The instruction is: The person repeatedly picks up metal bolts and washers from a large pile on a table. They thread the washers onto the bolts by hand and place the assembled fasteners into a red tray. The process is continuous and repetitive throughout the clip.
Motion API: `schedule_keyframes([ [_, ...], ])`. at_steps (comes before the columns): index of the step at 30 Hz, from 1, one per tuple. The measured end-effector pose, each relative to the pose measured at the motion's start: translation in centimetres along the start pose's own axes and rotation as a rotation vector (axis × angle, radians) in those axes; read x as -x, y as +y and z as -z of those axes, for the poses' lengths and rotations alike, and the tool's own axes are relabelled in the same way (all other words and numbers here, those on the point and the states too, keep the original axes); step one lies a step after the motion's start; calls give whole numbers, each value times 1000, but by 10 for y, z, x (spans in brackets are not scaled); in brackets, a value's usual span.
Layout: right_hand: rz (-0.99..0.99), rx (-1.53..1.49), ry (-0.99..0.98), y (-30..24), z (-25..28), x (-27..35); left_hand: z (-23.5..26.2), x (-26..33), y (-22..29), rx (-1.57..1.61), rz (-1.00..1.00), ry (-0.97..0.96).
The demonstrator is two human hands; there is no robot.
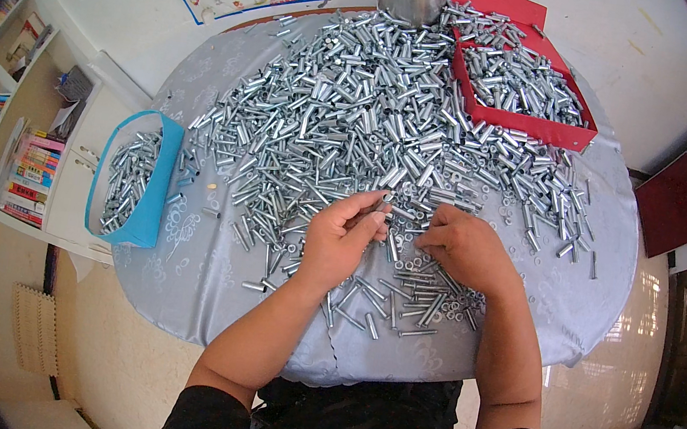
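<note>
The person's left hand [337,244] has its grip pinching a small metal piece [387,198] above the worktop [179,297]. The right hand [470,245] is near it, curled; whether this grip pinches something, one cannot tell. Many loose metal parts [366,101] lie heaped beyond both hands.

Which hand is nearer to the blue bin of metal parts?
Left: the left hand is to the right of the blue bin, across the table; the right hand is farther right.

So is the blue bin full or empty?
Not empty: many metal parts show through the open top of the blue bin. Cannot tell how deep they go, so whether it is completely full is unclear.
</note>
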State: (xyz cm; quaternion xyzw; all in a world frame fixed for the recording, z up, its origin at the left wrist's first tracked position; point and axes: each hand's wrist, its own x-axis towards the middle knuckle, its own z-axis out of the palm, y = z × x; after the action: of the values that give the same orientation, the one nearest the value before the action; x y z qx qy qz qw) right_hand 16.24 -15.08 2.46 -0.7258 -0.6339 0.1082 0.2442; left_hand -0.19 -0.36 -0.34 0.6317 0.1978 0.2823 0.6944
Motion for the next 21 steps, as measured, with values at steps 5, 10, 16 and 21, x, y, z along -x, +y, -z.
schedule_keyframes([
  [5, -43, -14, -39, 0, 0, 1, 4, 0, -3, -198, -33, -72],
  [10, -70, -70, -63, -1, 2, 2, 2, 2, -3, -173, 50, -30],
  [16, -62, -220, -3, 5, 4, 0, -2, 1, 5, -61, 71, 8],
  [21, -253, -708, 92, 1, 2, -2, 1, -1, 7, -1, 77, 3],
])
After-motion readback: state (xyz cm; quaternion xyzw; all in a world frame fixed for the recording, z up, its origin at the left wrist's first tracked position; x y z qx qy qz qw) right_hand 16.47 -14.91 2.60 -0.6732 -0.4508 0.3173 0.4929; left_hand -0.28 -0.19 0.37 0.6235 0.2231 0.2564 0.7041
